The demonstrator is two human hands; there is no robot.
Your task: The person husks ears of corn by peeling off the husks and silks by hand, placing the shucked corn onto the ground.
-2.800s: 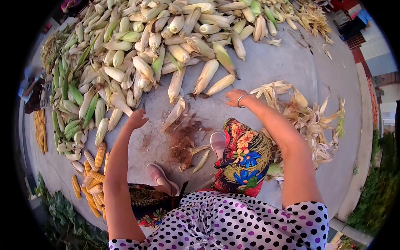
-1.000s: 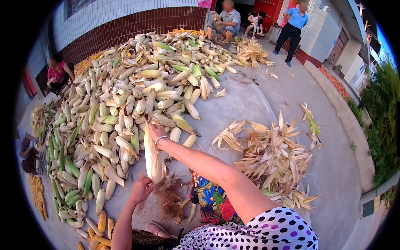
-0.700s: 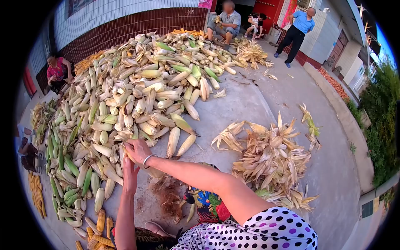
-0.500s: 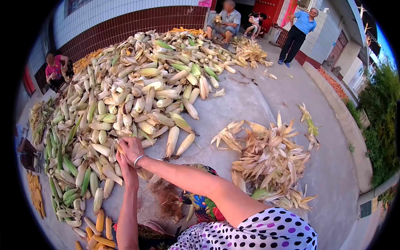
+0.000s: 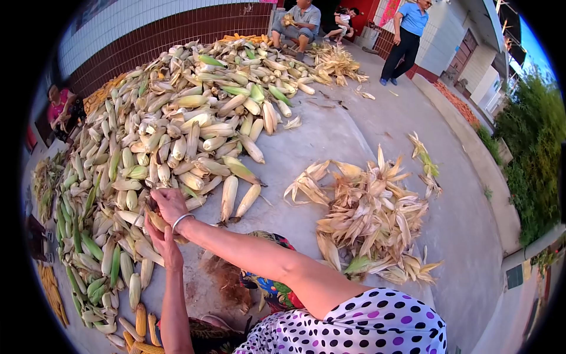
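Note:
At the near edge of the corn pile, both of my hands are closed on one ear of corn [image 5: 157, 220] in a dry brownish husk. My left hand [image 5: 168, 246] grips its lower part from below. Above it, my right hand [image 5: 170, 204], with a silver bracelet at the wrist, has its fingers wrapped at the upper end. The fingers hide much of the ear. Just beyond lies a large pile of unhusked corn [image 5: 194, 127], mostly pale, some green. Two husked-side-out pale ears [image 5: 229, 197] lie on the concrete right of my hands.
A heap of stripped husks [image 5: 371, 218] lies on the concrete to the right. Bare yellow cobs [image 5: 141, 321] are at lower left. A seated person [image 5: 298, 26] holds corn behind the pile; another person sits at left [image 5: 62, 112]. A person in blue [image 5: 407, 41] stands at the back right.
My right hand has shifted to the upper end of the ear, exposing more brown husk between my hands. The view has turned slightly. The person in blue has changed stance, arms lowered.

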